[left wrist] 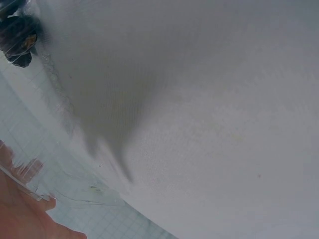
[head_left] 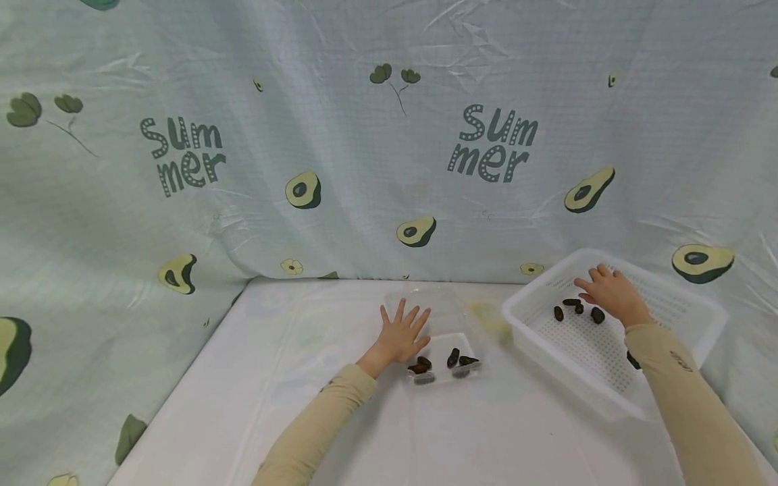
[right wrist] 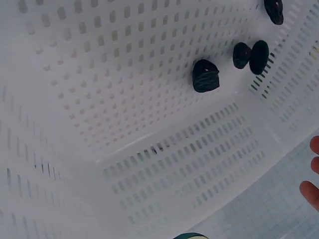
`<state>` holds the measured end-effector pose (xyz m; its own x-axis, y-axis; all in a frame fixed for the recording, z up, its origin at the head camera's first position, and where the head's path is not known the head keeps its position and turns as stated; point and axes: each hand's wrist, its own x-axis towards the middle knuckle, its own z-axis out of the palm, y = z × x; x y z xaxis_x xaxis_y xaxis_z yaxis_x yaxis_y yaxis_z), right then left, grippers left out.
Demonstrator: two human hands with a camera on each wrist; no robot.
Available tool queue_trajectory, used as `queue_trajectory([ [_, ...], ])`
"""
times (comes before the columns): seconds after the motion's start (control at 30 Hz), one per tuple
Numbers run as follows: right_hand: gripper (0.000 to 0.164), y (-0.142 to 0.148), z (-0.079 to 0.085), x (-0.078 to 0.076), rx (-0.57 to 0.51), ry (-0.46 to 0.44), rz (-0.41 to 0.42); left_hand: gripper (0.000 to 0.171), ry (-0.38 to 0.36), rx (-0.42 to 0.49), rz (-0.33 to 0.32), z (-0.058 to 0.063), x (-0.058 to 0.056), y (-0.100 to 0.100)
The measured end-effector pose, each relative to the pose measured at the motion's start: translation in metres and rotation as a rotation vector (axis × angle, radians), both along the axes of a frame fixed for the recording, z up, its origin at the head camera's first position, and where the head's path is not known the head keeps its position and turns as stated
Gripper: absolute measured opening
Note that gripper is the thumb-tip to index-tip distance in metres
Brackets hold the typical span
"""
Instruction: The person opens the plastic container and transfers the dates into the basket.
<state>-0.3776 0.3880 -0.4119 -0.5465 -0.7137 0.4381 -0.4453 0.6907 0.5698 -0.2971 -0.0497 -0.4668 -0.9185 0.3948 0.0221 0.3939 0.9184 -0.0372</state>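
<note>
My left hand (head_left: 401, 336), fingers spread, lies at the left side of a clear plastic clamshell box (head_left: 448, 345) with its lid raised behind. Several dark brown, wrinkled pieces that look like dates (head_left: 453, 358) lie in the box's front part. In the left wrist view, part of the left hand (left wrist: 25, 214) shows at the lower left corner. My right hand (head_left: 612, 294) hovers over a white perforated plastic basket (head_left: 586, 354), fingers loosely bent and nothing visible in them. Several similar dark pieces (right wrist: 205, 76) lie scattered on the basket's floor.
A white-covered table (head_left: 292, 405) bears both containers, the basket on the right. Behind the table hangs a pale curtain (head_left: 340, 135) printed with avocados and lettering. A faint yellowish patch (head_left: 491, 320) shows between box and basket.
</note>
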Motion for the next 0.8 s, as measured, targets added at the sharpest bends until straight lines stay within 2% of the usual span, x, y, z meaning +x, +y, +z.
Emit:
queue_trajectory([
  [0.1,0.021,0.0,0.0,-0.001,0.002,-0.009,-0.005,0.056,0.003,-0.008,0.002,0.001,0.001,0.0],
  [0.23,0.021,-0.002,0.001,0.0,-0.018,-0.003,0.02,0.057,0.001,0.001,0.001,0.001,0.0,0.0],
  [0.3,0.029,-0.004,0.001,0.001,-0.044,0.012,0.062,0.057,-0.002,0.008,0.0,0.0,-0.001,0.0],
  [0.43,0.055,-0.01,0.003,0.005,-0.098,0.038,0.157,0.057,0.0,0.012,-0.006,0.0,-0.001,0.002],
  [0.8,0.053,-0.04,0.02,0.023,-0.142,0.067,0.283,0.056,-0.004,0.018,0.001,0.003,0.002,0.002],
])
